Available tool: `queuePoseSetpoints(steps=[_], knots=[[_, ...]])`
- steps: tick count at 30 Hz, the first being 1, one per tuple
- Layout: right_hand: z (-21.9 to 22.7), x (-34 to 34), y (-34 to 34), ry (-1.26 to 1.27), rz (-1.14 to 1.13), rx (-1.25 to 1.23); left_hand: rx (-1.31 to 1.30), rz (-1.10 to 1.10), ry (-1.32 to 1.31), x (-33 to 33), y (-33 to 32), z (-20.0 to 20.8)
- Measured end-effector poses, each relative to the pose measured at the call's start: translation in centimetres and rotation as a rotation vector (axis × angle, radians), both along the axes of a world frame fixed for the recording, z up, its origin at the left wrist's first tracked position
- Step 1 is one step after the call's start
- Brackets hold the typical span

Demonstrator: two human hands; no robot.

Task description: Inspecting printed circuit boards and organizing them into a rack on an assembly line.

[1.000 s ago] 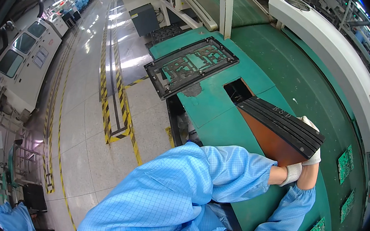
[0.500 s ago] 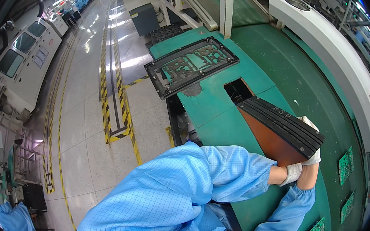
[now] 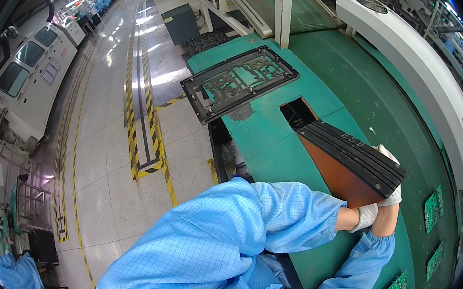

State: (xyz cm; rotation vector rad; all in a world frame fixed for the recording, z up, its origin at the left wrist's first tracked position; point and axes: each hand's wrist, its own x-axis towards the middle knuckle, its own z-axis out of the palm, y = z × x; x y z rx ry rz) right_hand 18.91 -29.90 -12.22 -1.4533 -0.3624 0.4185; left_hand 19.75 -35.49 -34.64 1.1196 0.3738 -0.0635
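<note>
A black ribbed box-like piece [image 3: 353, 152] with an orange-brown side panel [image 3: 333, 176] stands tilted over the green bench top [image 3: 269, 143]. Both my hands, in white gloves, are at its near right end. My left hand [image 3: 368, 215] reaches in low beside the panel, its fingers out of sight behind the piece. My right hand [image 3: 392, 198] is against the end of the black ribs, and white glove also shows over the far edge. What the fingers grip is hidden. A rectangular opening [image 3: 297, 113] in the bench lies by the piece's far left end.
A black frame fixture [image 3: 239, 82] with cut-outs lies farther along the bench. Several green circuit boards [image 3: 433, 210] rest at the right, some on the dark green belt [image 3: 371, 97]. A white curved machine housing [image 3: 424, 58] borders the belt. Yellow-black striped tape [image 3: 150, 129] marks the floor.
The circuit boards on the belt at the right have shifted very slightly nearer. My hands and the black ribbed piece have not visibly moved.
</note>
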Motion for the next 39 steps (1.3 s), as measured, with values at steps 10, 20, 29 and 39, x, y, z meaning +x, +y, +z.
queuePoseSetpoints(steps=[10,20,29,39], knots=[[-0.25,0.21,-0.03,-0.005,0.009,-0.006,-0.027,0.005,-0.012,0.24,-0.17,-0.26],[-0.28,0.36,0.0,-0.021,0.004,-0.025,-0.056,0.009,-0.023,0.07,0.27,-0.43],[0.26,-0.2,0.08,-0.018,-0.008,-0.03,-0.081,0.012,-0.034,0.55,-0.38,-0.62],[0.11,-0.17,0.17,-0.004,-0.041,0.002,-0.109,0.018,-0.045,0.55,-0.31,-0.88]])
